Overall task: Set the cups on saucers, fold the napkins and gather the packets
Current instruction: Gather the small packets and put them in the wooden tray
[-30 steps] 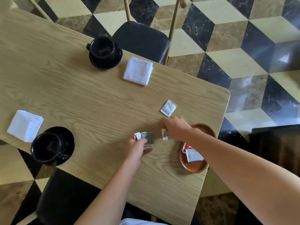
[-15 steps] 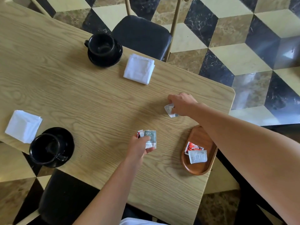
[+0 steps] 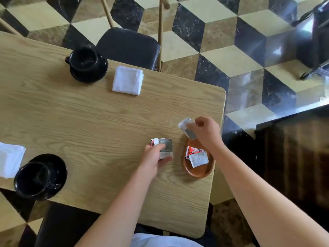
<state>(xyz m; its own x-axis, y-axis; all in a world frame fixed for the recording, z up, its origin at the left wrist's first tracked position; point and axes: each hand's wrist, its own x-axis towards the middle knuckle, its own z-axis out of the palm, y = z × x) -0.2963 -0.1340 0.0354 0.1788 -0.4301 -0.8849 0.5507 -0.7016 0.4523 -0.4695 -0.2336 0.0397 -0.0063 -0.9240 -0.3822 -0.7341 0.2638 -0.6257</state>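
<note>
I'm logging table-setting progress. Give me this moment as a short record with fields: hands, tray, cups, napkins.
left hand: left hand holds grey and red packets above the table
right hand: right hand pinches white packets over the tray's far end
tray: wooden tray holds a red packet and a white one
cups: far cup and near cup each on a black saucer
napkins: far napkin folded; near napkin at the left edge

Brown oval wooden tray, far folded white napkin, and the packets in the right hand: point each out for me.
Brown oval wooden tray (image 3: 199, 172), head view, bare near floor.
Far folded white napkin (image 3: 127, 80), head view, centre of top face.
White and grey packets in right hand (image 3: 189, 130), head view, grey packet's face.
</note>
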